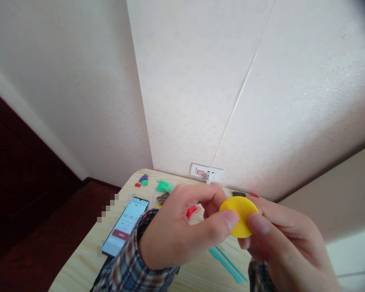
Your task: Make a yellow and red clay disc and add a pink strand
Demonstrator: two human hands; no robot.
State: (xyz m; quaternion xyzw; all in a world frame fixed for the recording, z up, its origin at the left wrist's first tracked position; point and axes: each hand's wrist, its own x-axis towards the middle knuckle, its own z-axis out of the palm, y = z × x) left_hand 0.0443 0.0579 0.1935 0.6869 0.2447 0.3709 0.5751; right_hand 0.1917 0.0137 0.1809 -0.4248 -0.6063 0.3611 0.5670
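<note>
Glare speckles the bright wall (pixel 228 81) at right; the floor (pixel 57 235) lies dim.

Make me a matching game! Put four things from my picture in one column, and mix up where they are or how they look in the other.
Column one:
1. Disc
2. Phone
3. Plug
4. Sticks

Column two:
A. Blue-green, on the table
B. Held by the left hand and right hand
C. Lit up, showing numbers
D. In the wall socket

Right pairs: 1-B, 2-C, 3-D, 4-A.
</note>
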